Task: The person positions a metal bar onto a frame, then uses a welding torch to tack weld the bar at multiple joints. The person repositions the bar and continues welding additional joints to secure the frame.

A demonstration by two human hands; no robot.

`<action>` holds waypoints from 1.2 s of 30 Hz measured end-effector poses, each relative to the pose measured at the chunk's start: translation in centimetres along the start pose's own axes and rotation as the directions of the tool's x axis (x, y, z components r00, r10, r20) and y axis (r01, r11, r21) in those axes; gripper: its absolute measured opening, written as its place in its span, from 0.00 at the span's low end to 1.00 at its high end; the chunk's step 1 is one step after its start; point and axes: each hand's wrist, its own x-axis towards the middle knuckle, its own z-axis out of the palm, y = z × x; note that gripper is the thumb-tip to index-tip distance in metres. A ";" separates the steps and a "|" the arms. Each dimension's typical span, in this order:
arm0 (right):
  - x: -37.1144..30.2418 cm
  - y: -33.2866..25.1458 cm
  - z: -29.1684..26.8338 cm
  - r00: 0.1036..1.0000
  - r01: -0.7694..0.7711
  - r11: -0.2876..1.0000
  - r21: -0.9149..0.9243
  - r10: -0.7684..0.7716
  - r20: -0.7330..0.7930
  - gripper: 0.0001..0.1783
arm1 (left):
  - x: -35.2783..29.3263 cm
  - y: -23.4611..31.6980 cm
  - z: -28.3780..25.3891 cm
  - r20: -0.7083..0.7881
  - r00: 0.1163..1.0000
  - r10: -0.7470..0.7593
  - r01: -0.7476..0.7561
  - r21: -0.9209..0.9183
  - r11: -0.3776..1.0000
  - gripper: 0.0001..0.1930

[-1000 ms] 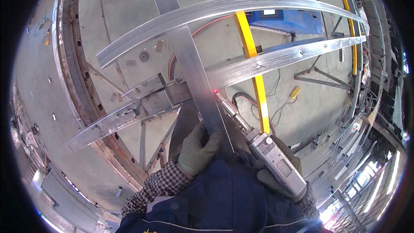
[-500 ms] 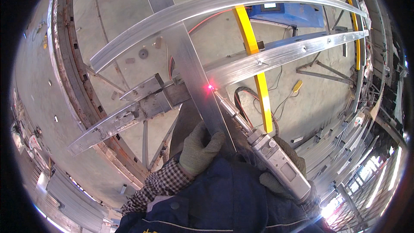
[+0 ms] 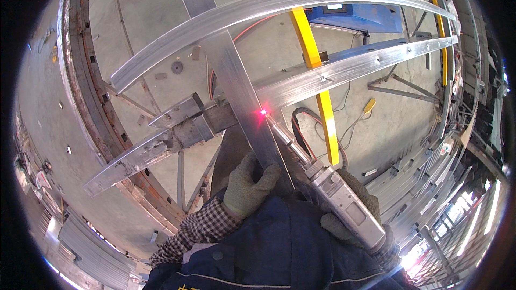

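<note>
My right hand (image 3: 365, 196), in a dark glove, is wrapped round a silver handheld laser welding gun (image 3: 348, 207). The gun's thin nozzle points up and left; a red glowing spot (image 3: 263, 111) lies on the right edge of a flat steel tube (image 3: 239, 78), where a silver cross tube (image 3: 344, 72) meets it. With a green-grey glove, my left hand (image 3: 250, 185) grips the near end of the flat tube, thumb on its left side; some fingers are hidden beneath. A long silver tube (image 3: 258, 11) crosses the flat tube farther off.
A yellow bar (image 3: 309, 48) passes under the silver tubes. Behind it stands a blue machine (image 3: 355, 16) with a small screen. Worn steel rails (image 3: 107, 102) run along the left. A yellow pedal-like piece (image 3: 369, 106) with a cable lies on the floor, and metal lengths (image 3: 414, 193) are stacked at right.
The gun's tip and the red spot have shifted slightly toward me along the tube's edge. My left hand keeps its grip in the same place.
</note>
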 end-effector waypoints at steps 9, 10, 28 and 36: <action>0.1 -2.1 -0.1 0.984 -0.177 0.948 0.262 0.169 0.054 0.40 | 0.0 -0.1 -1.2 0.094 0.985 0.148 -0.158 0.117 0.980 0.26; 0.2 -2.3 -0.1 0.979 -0.205 0.936 0.287 0.198 0.053 0.40 | -0.1 0.1 -1.1 0.091 0.988 0.123 -0.132 0.095 0.987 0.23; 0.6 -1.5 0.0 0.996 -0.090 0.983 0.157 0.085 0.040 0.37 | 0.3 0.5 -0.4 -0.036 0.995 0.096 -0.089 0.172 0.981 0.28; 0.7 -2.4 0.1 0.993 -0.118 0.975 0.189 0.112 0.042 0.39 | 0.4 1.4 -0.4 0.004 0.999 0.045 -0.045 0.122 0.991 0.31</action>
